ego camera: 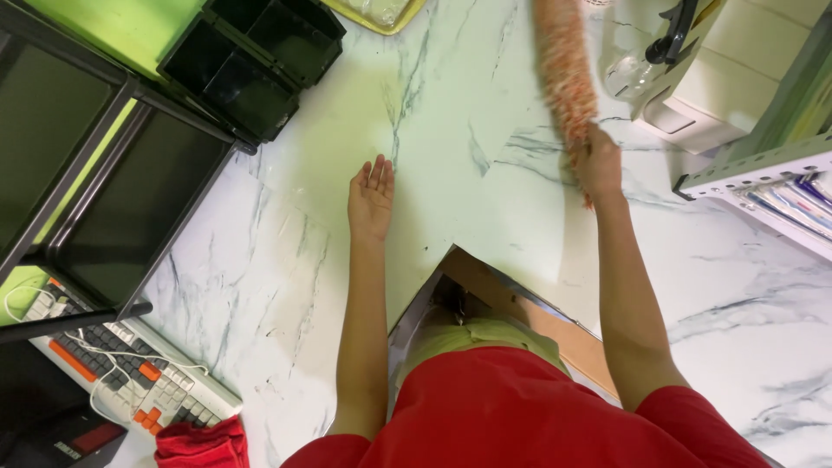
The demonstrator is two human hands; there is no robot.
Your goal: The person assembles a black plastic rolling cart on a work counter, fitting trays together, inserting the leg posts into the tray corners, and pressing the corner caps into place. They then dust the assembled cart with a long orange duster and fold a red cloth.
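From my remote feed, the right hand [600, 160] grips an orange duster [565, 69] on the marble counter [260, 277], left hand [371, 198] flat and open; dusting looks midway, far corner unswept.

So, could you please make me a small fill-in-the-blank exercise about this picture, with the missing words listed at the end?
1. The right hand holds a fluffy orange and white ____ over the marble counter.
2. The left hand rests flat and ____ on the counter, holding nothing.
3. The keyboard at the lower left has grey, white and ____ keys.
4. The black bins stand ____ the left hand, toward the top of the picture.

Missing words: duster; open; orange; above
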